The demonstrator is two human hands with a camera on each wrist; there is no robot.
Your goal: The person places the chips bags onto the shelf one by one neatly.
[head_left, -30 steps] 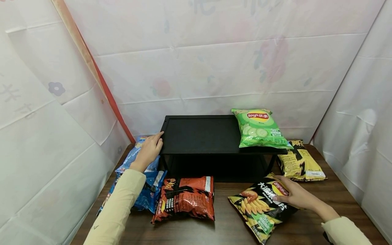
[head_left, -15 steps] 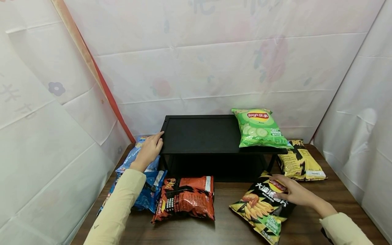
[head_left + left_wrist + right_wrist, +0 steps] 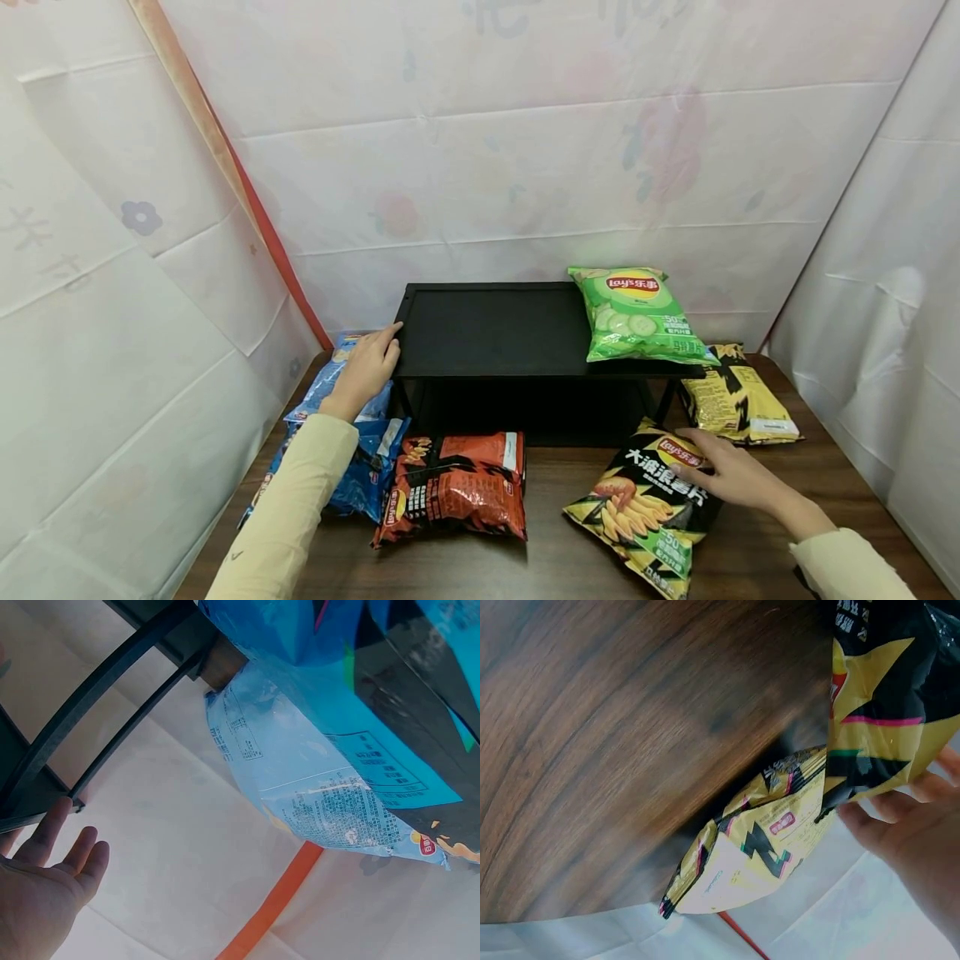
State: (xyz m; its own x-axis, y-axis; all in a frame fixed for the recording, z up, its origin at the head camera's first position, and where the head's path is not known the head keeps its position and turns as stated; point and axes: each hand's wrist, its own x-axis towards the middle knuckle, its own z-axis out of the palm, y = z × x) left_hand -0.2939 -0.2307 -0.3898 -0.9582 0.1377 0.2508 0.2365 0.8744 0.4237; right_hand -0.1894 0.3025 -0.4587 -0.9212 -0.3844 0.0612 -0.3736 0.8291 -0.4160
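The two hands were far apart from each other. The left hand (image 3: 365, 373), at the left of the middle of the frame, had its arm stretched forward from the lower edge, in a pale sleeve (image 3: 296, 500). Its fingers were extended and not curled, and the fingertips touched the left edge of the black rack (image 3: 491, 329). In the left wrist view the palm was turned partly to the camera, with a finger reaching to the rack's corner.

The right hand (image 3: 735, 477), at the lower right, came in from the right side with the forearm sloping up and to the left. It gripped the black and yellow chip bag (image 3: 637, 517) near its top right side: the thumb lay on the front, and the other fingers went around the edge and were partly hidden. This bag was tilted at the lower right of the frame, above the worktop (image 3: 517, 571); I could not tell how much of it rested there.

Behind the right hand lay a yellow chip bag (image 3: 738, 396). A green chip bag (image 3: 637, 321) was on the right end of the rack. A red chip bag (image 3: 457, 492) lay at the lower middle, beside a dark blue chip bag (image 3: 371, 471).
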